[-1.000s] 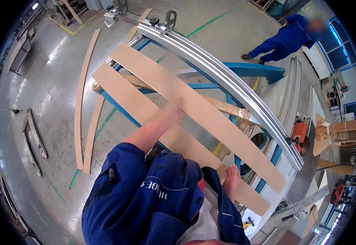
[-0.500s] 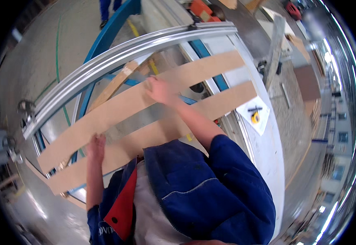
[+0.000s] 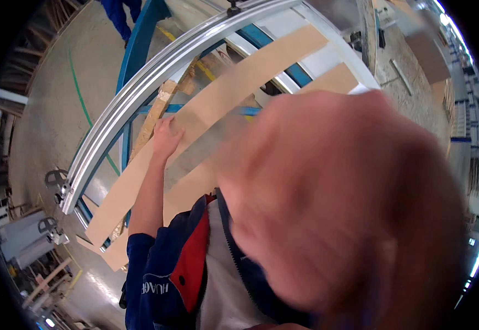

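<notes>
A long, flat tan board (image 3: 239, 82), like thin wood or fibreboard, lies slantwise across a metal-railed table frame. My left hand (image 3: 166, 138) rests on this far board around its middle, fingers stretched over it and thumb apart. A second tan board (image 3: 191, 186) lies nearer me, roughly parallel, with a gap between them. My right hand (image 3: 311, 192) is raised close to the camera, large and smeared by motion. Its fingers cannot be made out, nor whether it holds anything. It hides much of the near board and the table's right side.
A silver rail (image 3: 97, 149) borders the far side, with a blue beam (image 3: 132, 60) beyond it. A rough timber piece (image 3: 154, 115) sits under the far board. A white panel (image 3: 343, 52) is at the right. Another person's blue-clad legs (image 3: 117, 19) stand at the far left.
My right hand has left the far board and come up close to the camera. My left hand has moved from the far board's near edge farther onto it. The view has shifted.
</notes>
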A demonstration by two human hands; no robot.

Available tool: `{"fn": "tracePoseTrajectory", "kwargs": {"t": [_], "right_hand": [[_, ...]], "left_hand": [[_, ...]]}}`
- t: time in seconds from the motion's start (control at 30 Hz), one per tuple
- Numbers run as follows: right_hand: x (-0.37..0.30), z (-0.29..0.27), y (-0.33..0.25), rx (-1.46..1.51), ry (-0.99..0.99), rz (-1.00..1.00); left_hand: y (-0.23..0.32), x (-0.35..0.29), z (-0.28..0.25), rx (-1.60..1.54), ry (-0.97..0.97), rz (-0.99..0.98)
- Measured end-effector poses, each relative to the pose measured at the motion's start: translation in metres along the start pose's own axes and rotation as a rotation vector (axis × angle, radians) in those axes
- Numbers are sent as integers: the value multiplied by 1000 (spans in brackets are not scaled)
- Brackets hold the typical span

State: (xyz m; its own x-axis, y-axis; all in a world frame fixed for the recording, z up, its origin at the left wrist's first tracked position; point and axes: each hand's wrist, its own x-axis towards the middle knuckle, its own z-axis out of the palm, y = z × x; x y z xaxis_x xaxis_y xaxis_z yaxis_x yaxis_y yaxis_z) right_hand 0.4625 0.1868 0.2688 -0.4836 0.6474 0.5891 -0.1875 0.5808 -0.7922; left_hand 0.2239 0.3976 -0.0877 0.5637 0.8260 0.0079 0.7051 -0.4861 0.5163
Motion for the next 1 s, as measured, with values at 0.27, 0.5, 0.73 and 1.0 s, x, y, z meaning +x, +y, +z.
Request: {"fn": "tracePoseTrajectory", "kwargs": {"t": [0.27,0.5,0.73,1.0], "right_hand": [[-56,6,-35,-11,-85,-60],[-84,-1,-39,26,-28,-113],[-90,-3,-32,52,-14,-123],[-95,-34,-10,266,318,-220]], "left_hand": [[-26,23,16,17,-125,-51],[-21,14,22,56,-65,-8],[-18,12,19,21,-97,-62],[-20,8,19,5,-123,-24]]}}
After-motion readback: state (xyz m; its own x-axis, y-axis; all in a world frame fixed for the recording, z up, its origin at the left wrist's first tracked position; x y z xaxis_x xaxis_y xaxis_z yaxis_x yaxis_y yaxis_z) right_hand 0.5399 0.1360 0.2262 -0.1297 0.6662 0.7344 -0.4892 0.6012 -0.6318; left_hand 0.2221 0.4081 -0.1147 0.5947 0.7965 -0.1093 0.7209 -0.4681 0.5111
